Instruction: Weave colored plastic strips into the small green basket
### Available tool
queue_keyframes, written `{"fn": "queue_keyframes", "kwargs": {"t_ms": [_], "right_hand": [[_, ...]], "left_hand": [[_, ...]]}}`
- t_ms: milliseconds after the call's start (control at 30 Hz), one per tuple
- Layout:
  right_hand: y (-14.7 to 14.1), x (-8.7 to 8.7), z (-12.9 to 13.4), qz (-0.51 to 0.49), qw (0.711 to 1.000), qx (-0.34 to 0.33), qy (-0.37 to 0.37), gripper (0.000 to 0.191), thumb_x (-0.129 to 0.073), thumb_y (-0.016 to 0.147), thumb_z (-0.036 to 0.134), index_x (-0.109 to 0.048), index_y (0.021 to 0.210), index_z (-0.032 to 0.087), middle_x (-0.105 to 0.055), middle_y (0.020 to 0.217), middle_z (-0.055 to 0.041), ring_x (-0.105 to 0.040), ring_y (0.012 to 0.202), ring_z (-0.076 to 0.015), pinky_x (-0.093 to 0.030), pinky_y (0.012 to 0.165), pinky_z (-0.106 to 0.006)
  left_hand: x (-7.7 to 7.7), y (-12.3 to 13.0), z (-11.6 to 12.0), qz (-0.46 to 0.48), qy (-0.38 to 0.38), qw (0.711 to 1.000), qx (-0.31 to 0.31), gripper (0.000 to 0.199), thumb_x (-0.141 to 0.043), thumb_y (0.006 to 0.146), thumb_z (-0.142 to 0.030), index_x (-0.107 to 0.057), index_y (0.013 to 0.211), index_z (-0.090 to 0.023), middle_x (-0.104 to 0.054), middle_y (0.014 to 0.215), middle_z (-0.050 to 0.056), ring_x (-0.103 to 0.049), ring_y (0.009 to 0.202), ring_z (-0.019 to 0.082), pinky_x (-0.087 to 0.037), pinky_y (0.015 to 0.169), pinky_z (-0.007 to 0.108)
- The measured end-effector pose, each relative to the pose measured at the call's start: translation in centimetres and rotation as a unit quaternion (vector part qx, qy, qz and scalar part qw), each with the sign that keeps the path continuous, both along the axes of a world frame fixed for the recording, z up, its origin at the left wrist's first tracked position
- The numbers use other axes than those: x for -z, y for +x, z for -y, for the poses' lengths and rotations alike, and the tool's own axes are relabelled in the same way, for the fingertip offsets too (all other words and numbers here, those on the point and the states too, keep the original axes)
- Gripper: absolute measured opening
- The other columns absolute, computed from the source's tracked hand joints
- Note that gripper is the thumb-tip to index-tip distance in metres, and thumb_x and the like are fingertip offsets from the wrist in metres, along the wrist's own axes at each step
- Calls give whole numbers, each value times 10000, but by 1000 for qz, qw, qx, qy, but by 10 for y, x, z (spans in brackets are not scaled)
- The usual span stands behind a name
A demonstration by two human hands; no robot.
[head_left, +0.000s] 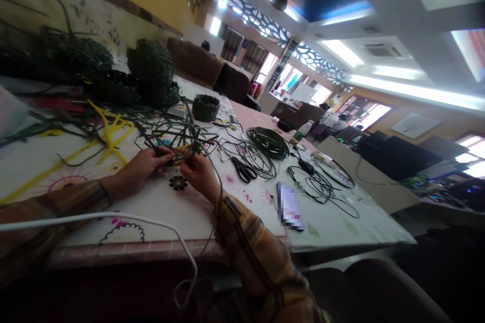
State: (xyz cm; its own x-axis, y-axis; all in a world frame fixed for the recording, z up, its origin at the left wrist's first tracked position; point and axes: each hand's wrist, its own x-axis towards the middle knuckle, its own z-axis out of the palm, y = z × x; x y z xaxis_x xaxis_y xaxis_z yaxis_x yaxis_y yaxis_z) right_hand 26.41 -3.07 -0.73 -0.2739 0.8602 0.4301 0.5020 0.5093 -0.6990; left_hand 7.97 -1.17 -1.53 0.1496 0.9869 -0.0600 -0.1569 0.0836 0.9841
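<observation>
Pinching a bunch of flat green strips btwn them, both hands work just above the near edge of the table, left of centre. L hand: fingers nearly closed, thumb & fingertips on the left end of the bunch. R hand: curled tighter, gripping strips right beside it; exact finger contact partly hidden. Loose ends splay up & out on the far side, w/ a bit of yellow showing btwn the hands.

Handling (est.): strips look v. light, thin, springy plastic-like; prob. bend easily but spring back if let go, & smooth faces may slip. Not fragile, though a hard crease might stay. Best hold = pinch at the crossings, close to the bunch, not out on the whippy ends; one hand to pin, other to pull.

Left of the hands: yellow strips, crossed, prob. same stiffness. Just beyond: small round green woven basket, upright. Far left: bulky dk green woven pieces, details blurred. Right: black-handled scissors, then a green coil slightly farther. Farther right: phone near side, blk cable beyond, bottle upright at far side.
</observation>
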Motion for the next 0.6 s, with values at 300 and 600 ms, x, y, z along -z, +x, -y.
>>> {"fn": "queue_keyframes", "kwargs": {"t_ms": [300, 600], "right_hand": [[4, 4, -11, -198, 968, 9, -157, 229, -639, 913, 326, -689, 743, 180, -723, 663, 12, -584, 459, -84, -479, 476, -184], [3, 13, -5, -76, 988, 47, -129, 169, -743, 912, 325, -781, 813, 194, -689, 613, 28, -635, 556, -122, -475, 548, -195]], "left_hand": [[3, 0, 0, -3, -8, 1000, 11, 522, -954, 555, -418, -637, 889, -172, -638, 745, -25, -479, 570, 88, -351, 487, 204], [0, 5, 8, -69, 5, 996, 61, 481, -966, 562, -501, -667, 770, -187, -622, 655, -16, -506, 555, 122, -346, 503, 216]]}}
